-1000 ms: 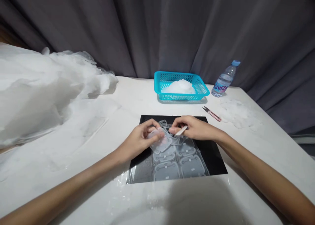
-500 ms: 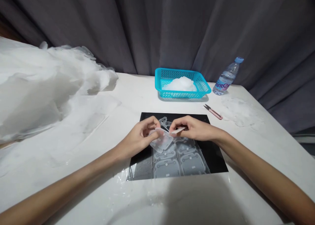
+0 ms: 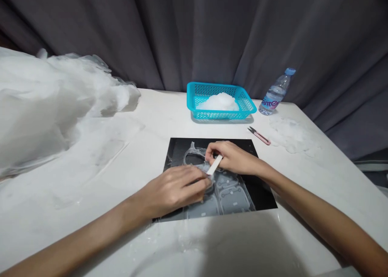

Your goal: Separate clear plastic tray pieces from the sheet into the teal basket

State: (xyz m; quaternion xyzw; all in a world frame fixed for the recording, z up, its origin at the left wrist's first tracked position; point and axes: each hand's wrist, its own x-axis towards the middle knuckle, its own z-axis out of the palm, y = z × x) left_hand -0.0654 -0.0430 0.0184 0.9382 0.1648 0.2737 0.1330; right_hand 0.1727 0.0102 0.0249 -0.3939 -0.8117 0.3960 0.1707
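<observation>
A clear plastic sheet [image 3: 228, 193] of moulded tag-shaped pieces lies on a black mat [image 3: 260, 196] in front of me. My left hand [image 3: 176, 187] rests palm down on the sheet's left part, fingers stretched flat, and covers a piece there. My right hand [image 3: 230, 156] is closed on a small white stick [image 3: 214, 165], whose tip touches the sheet just by my left fingertips. A loose ring of cut plastic trim [image 3: 193, 154] lies at the mat's far edge.
A turquoise basket [image 3: 247, 104] with a white heap stands behind the mat. Pink snips [image 3: 258, 135] and a water bottle [image 3: 275, 93] lie to the right, by clear scraps [image 3: 291, 133]. A big pile of white plastic film [image 3: 45, 103] fills the left. Grey curtains hang behind.
My left hand dropped the lifted piece back down and now lies flat over the sheet. My right hand turned the stick so its tip points down at the sheet.
</observation>
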